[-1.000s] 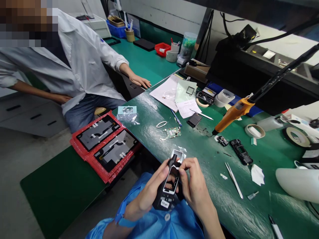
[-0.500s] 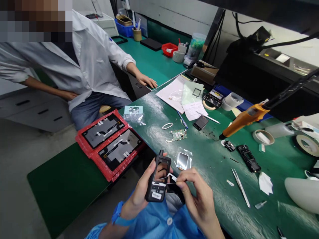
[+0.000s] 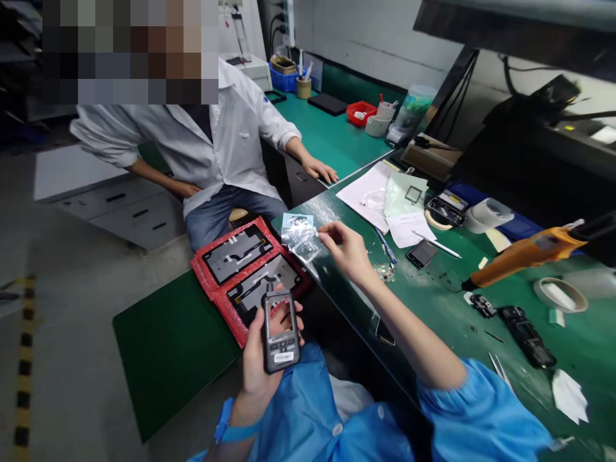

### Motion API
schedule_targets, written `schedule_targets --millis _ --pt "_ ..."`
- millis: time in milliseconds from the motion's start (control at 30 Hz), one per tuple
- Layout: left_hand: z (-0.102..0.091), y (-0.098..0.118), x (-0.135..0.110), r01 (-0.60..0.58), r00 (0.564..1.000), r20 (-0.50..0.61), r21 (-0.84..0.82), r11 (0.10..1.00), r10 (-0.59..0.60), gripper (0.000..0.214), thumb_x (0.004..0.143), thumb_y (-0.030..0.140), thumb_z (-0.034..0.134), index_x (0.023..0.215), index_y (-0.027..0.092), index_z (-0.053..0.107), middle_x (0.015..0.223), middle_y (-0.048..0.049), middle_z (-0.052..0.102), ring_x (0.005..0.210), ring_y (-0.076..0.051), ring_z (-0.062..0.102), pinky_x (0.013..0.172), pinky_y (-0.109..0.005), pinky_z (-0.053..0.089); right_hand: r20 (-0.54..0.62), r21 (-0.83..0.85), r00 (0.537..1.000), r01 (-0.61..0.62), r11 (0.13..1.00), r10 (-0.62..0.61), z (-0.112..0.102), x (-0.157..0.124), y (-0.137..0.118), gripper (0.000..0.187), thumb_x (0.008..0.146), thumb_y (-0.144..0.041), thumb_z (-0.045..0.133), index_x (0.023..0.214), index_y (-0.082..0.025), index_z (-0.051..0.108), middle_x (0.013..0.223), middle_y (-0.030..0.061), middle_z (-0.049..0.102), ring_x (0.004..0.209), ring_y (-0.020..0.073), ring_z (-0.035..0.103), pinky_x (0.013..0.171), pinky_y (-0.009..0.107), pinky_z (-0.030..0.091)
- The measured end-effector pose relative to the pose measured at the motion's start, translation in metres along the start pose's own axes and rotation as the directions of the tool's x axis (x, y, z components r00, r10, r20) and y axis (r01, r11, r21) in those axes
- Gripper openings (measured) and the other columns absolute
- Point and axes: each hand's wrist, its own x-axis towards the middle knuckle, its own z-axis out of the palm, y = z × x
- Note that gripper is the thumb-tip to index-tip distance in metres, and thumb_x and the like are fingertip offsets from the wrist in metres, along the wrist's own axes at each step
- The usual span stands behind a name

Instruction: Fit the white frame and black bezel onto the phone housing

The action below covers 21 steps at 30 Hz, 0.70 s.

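Handset point(image 3: 283, 350): we hold it in front of us, our left hand point(image 3: 257, 372) curled around its sides.
Right hand point(image 3: 349, 253): our thumb and forefinger nearly meet at the clear bag point(image 3: 299, 236); we cannot tell whether they grip anything.
Counter point(image 3: 445, 327): the bag lies at its corner, near the panels point(image 3: 231, 258).

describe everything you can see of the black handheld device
The black handheld device looks plastic, with a stubby antenna on top, a window showing part of the hand, buttons below and a white label near the bottom. The left hand holds it, face toward the camera, antenna end away from the wearer.
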Motion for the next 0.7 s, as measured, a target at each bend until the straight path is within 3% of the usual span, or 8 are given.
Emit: schedule_targets --millis 133,200,300,400,533,600,633,700 --pt "-0.008 0.005 -0.010 -0.042 0.998 -0.045 0.072 0.997 0.045 0.058 0.088 0.056 0.083 0.131 0.018 0.078 0.099 -0.0102 0.081 0.068 -0.021 0.074 0.052 -0.026 0.062 0.012 -0.171 0.999 -0.041 0.984 0.044 0.029 0.059 0.019 0.004 0.105 -0.019 0.070 0.108 -0.017 0.070 0.109 0.0056 0.076 0.099 0.0216 0.073 0.099 0.042 0.061" --pt "-0.012 0.006 -0.013 -0.056 0.995 -0.075 0.100 0.993 0.063 0.058 0.087 0.057 0.083 0.131 0.019 0.078 0.101 -0.0095 0.081 0.069 -0.021 0.073 0.053 -0.025 0.061 0.013 -0.235 0.997 -0.067 0.970 0.072 0.034 0.067 0.021 0.010 0.104 -0.019 0.074 0.113 -0.017 0.069 0.121 0.0078 0.073 0.104 0.0227 0.072 0.099 0.044 0.062" --pt "-0.015 0.006 -0.015 -0.061 0.993 -0.096 0.138 0.989 0.075 0.061 0.085 0.060 0.084 0.134 0.023 0.078 0.101 -0.0072 0.081 0.069 -0.020 0.073 0.054 -0.026 0.062 0.000 -0.279 0.996 -0.086 0.956 0.090 0.028 0.056 0.015 0.017 0.107 -0.018 0.069 0.124 -0.019 0.065 0.141 0.0145 0.064 0.113 0.0263 0.071 0.103 0.044 0.060" --pt "-0.011 0.001 -0.013 -0.048 0.996 -0.068 0.169 0.985 0.060 0.066 0.082 0.063 0.087 0.136 0.025 0.078 0.099 -0.0058 0.082 0.067 -0.020 0.072 0.056 -0.027 0.062 -0.001 -0.272 0.998 -0.059 0.960 0.061 0.010 0.019 0.001 0.023 0.112 -0.022 0.063 0.135 -0.020 0.059 0.148 0.0173 0.058 0.116 0.0264 0.071 0.108 0.044 0.058" --pt "0.000 -0.015 -0.004 0.008 1.000 -0.025 0.161 0.987 -0.004 0.077 0.080 0.069 0.090 0.142 0.027 0.077 0.101 -0.0063 0.082 0.071 -0.021 0.074 0.065 -0.029 0.066 0.081 -0.211 0.996 0.048 0.976 -0.031 -0.023 -0.067 -0.018 0.029 0.114 -0.038 0.068 0.137 -0.025 0.057 0.136 0.0086 0.064 0.098 0.0179 0.073 0.098 0.036 0.062" --pt "0.006 -0.026 0.001 0.110 0.993 0.029 0.146 0.983 -0.116 0.083 0.078 0.070 0.092 0.147 0.028 0.074 0.107 -0.0079 0.083 0.079 -0.023 0.077 0.070 -0.031 0.067 0.102 -0.105 0.986 0.144 0.984 -0.133 -0.039 -0.116 -0.022 0.053 0.108 -0.049 0.077 0.149 -0.026 0.053 0.146 0.0122 0.062 0.120 0.0222 0.073 0.103 0.035 0.063" --pt "0.010 -0.032 0.004 0.177 0.979 0.073 0.154 0.972 -0.190 0.086 0.078 0.070 0.093 0.151 0.028 0.072 0.111 -0.0088 0.083 0.083 -0.023 0.078 0.073 -0.031 0.067 0.086 -0.056 0.979 0.187 0.981 -0.182 -0.047 -0.139 -0.022 0.074 0.101 -0.058 0.083 0.157 -0.026 0.047 0.155 0.0154 0.057 0.140 0.0278 0.067 0.114 0.039 0.060" --pt "0.020 -0.046 0.006 0.280 0.933 0.175 0.199 0.939 -0.315 0.090 0.083 0.069 0.092 0.159 0.027 0.066 0.115 -0.0103 0.083 0.086 -0.023 0.078 0.079 -0.031 0.066 0.064 -0.045 0.983 0.176 0.983 -0.173 -0.058 -0.181 -0.018 0.112 0.087 -0.069 0.093 0.171 -0.029 0.032 0.169 0.0189 0.047 0.160 0.0350 0.052 0.129 0.048 0.051"
